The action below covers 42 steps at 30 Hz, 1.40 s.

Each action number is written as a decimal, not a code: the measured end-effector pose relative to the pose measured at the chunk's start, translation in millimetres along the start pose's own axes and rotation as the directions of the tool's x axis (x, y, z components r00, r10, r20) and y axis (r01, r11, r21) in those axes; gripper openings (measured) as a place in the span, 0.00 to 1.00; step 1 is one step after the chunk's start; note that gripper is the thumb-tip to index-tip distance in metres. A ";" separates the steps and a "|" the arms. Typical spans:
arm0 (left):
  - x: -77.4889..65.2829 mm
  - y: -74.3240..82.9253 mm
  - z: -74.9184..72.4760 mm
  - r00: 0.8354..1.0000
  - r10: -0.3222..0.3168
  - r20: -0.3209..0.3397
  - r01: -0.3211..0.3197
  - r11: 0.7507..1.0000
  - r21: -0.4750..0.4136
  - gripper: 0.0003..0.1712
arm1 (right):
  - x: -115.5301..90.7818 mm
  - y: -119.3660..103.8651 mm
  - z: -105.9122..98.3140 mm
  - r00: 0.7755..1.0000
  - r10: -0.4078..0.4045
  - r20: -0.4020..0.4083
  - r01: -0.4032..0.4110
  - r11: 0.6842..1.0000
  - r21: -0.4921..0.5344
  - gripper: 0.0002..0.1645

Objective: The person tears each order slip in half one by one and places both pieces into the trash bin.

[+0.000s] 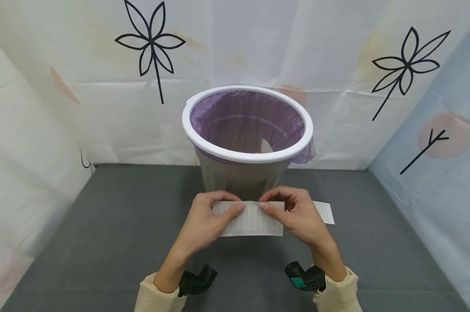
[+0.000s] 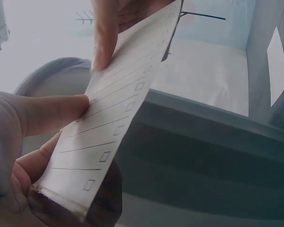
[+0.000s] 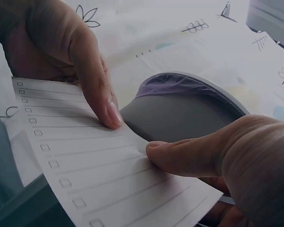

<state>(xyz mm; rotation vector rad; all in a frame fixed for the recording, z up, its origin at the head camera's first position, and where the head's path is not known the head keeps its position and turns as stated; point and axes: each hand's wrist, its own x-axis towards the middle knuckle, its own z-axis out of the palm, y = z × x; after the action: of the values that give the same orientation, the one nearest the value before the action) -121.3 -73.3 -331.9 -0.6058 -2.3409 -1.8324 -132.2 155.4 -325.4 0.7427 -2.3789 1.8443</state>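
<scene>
Both hands pinch a lined paper slip (image 1: 252, 223) printed with a row of small checkboxes, held sideways in front of the bin. My left hand (image 1: 209, 219) grips its upper edge left of centre, thumb on the near face and fingers behind. Close beside it, my right hand (image 1: 297, 212) pinches the same edge the same way. In the right wrist view the two thumb tips lie a short gap apart on the slip (image 3: 104, 156). The left wrist view shows the slip's checkbox side (image 2: 113, 109) and its rough short end.
A round bin (image 1: 239, 173) with a white rim and purple liner (image 1: 243, 112) stands just beyond the hands, a pale piece of paper (image 1: 266, 146) inside. Another lined slip (image 1: 324, 212) lies on the grey table (image 1: 122, 242) at the right. Patterned cloth (image 1: 235, 43) surrounds the table.
</scene>
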 end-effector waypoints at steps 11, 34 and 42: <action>-1.6 2.8 4.3 0.999 0.038 0.011 -0.038 0.998 -0.041 0.03 | 0.8 -5.7 1.4 0.999 -0.037 0.019 0.038 0.998 -0.040 0.04; -4.7 3.8 7.4 0.996 0.091 -0.014 -0.091 0.996 -0.009 0.04 | -1.4 -0.8 7.6 0.998 -0.060 -0.023 0.060 0.998 -0.017 0.05; -7.2 3.6 10.2 0.993 0.114 -0.018 -0.114 0.993 -0.003 0.04 | -3.7 -0.9 8.6 0.996 -0.086 -0.028 0.085 0.995 -0.047 0.05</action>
<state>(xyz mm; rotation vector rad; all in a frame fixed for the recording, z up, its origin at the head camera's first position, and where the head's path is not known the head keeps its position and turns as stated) -111.8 -64.7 -333.7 -0.7055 -2.2422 -1.7859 -126.4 148.5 -328.2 0.7932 -2.3242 1.7500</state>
